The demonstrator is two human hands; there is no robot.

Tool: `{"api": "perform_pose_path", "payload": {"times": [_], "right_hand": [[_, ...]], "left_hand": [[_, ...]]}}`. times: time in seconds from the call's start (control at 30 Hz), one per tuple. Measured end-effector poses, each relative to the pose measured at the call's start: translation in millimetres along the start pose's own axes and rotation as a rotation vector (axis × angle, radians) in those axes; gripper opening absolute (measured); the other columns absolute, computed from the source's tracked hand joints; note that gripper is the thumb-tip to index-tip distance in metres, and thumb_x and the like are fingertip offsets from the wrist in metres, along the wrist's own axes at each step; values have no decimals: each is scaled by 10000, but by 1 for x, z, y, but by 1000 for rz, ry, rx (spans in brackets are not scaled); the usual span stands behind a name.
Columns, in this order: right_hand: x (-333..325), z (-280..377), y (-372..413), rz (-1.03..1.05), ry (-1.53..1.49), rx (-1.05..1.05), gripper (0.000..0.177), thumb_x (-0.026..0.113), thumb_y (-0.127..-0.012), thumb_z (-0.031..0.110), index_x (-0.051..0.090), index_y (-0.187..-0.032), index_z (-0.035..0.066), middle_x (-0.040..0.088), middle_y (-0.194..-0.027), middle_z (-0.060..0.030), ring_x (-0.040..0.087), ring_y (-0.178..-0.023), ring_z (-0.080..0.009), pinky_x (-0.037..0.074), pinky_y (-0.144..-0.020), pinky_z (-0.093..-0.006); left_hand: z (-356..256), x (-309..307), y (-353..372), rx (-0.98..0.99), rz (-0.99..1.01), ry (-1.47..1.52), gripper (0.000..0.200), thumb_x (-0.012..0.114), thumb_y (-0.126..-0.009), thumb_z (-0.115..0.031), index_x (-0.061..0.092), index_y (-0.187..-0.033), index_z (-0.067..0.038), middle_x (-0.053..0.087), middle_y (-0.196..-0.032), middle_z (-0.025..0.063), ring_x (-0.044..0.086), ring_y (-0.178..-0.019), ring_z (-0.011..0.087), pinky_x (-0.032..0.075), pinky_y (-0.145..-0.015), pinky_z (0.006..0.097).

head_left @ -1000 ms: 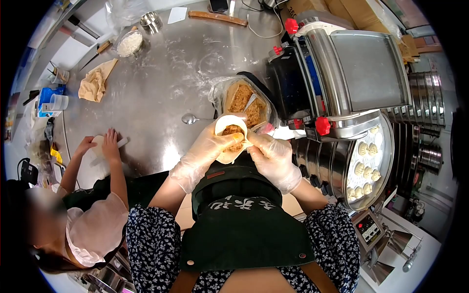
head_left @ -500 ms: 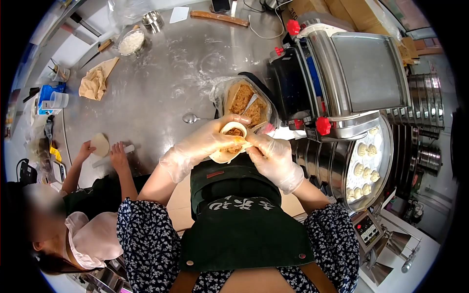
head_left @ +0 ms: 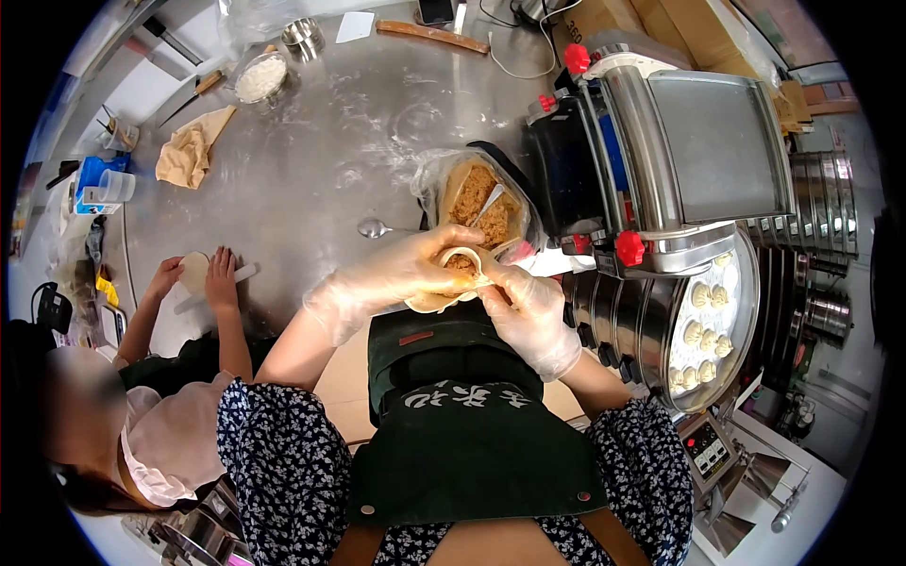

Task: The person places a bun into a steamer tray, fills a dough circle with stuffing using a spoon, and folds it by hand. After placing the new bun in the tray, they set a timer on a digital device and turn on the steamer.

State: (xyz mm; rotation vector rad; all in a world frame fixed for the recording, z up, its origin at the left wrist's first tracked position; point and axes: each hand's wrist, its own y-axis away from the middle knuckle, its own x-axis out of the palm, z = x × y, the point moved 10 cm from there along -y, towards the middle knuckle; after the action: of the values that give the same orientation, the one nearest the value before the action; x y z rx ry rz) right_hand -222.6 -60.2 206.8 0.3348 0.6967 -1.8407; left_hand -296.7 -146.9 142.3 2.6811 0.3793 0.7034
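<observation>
My left hand (head_left: 401,269), in a clear glove, cups a round dough wrapper (head_left: 431,303) with brown filling (head_left: 461,265) inside. The wrapper's rim stands up around the filling. My right hand (head_left: 533,321), gloved as well, pinches the wrapper's right edge between thumb and fingers. Just beyond my hands sits a plastic-lined container of brown filling (head_left: 477,198) with a spoon (head_left: 491,200) stuck in it. Another spoon (head_left: 375,228) lies on the steel table to its left.
A roller machine (head_left: 661,151) stands at the right, above stacked steamers (head_left: 604,316) and a tray of pleated buns (head_left: 698,335). At the left, a co-worker's hands (head_left: 219,278) work a dough round (head_left: 193,272) beside a rolling pin (head_left: 203,291). A cloth (head_left: 195,151) and flour bowl (head_left: 261,78) lie farther back.
The wrapper's rim is gathered closer around the filling, and my right fingers have moved along its edge. The co-worker's right hand has moved up onto the dough round. The view has shifted slightly.
</observation>
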Motion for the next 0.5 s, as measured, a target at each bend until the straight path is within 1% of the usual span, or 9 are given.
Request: {"api": "perform_pose_path", "payload": {"times": [0.07,0.13,0.17,0.23,0.27,0.3,0.43,0.47,0.5], "right_hand": [[-2,-7,2,-48,-43,45,291,734,-798,-30,674,-1078,22,713,-866,-104,687,-726,-145,546,-641,-274],[0,-20,8,-68,-88,177,294,715,-803,-20,677,-1092,21,719,-952,-161,725,-805,-228,568,-684,-313],[2,-23,12,-86,-101,199,284,714,-808,-20,676,-1086,19,719,-955,-158,723,-806,-221,566,-688,-308],[7,-30,18,-116,-130,237,263,711,-817,-21,675,-1075,16,720,-959,-152,719,-810,-207,562,-696,-298],[5,-18,13,-150,-76,169,234,721,-820,-51,667,-1043,-2,694,-782,-80,629,-647,-84,500,-573,-215],[8,-21,15,-142,-97,188,232,723,-819,-49,667,-1040,-3,691,-774,-80,630,-641,-86,502,-567,-219],[16,-25,19,-124,-131,216,222,729,-817,-44,664,-1026,-9,680,-747,-78,633,-621,-97,508,-552,-233],[17,-24,19,-126,-128,212,219,729,-817,-43,662,-1023,-13,678,-742,-78,634,-618,-100,510,-550,-236],[17,-23,19,-123,-126,198,216,728,-818,-45,661,-1021,-16,677,-739,-78,636,-620,-100,511,-552,-234]], "left_hand": [[-2,-5,8,22,9,180,660,720,-845,-204,428,-1401,-1,535,-1319,77,525,-1199,176,417,-1035,303],[2,-11,16,34,-122,243,579,679,-868,-177,465,-1373,8,555,-1286,80,556,-1151,175,449,-1001,288],[3,-12,21,42,-187,278,540,659,-879,-163,483,-1358,13,565,-1270,82,572,-1128,174,464,-984,280],[13,-13,24,29,-312,410,525,623,-934,-263,484,-1366,1,558,-1297,73,576,-1140,180,451,-1008,302],[19,-13,23,38,-363,455,522,609,-948,-283,484,-1369,-2,557,-1301,73,576,-1144,184,447,-1016,312],[24,-14,23,47,-413,500,520,596,-962,-304,484,-1371,-4,557,-1304,72,576,-1149,188,442,-1025,321],[30,-11,18,203,-425,647,481,591,-967,-201,462,-1383,4,535,-1365,125,547,-1227,235,442,-1062,397],[34,-11,19,195,-462,641,501,617,-932,-98,443,-1390,9,536,-1361,137,544,-1233,239,459,-1049,387],[33,-11,20,208,-461,636,512,623,-922,-74,440,-1394,7,542,-1339,126,550,-1214,225,461,-1037,367]]}}
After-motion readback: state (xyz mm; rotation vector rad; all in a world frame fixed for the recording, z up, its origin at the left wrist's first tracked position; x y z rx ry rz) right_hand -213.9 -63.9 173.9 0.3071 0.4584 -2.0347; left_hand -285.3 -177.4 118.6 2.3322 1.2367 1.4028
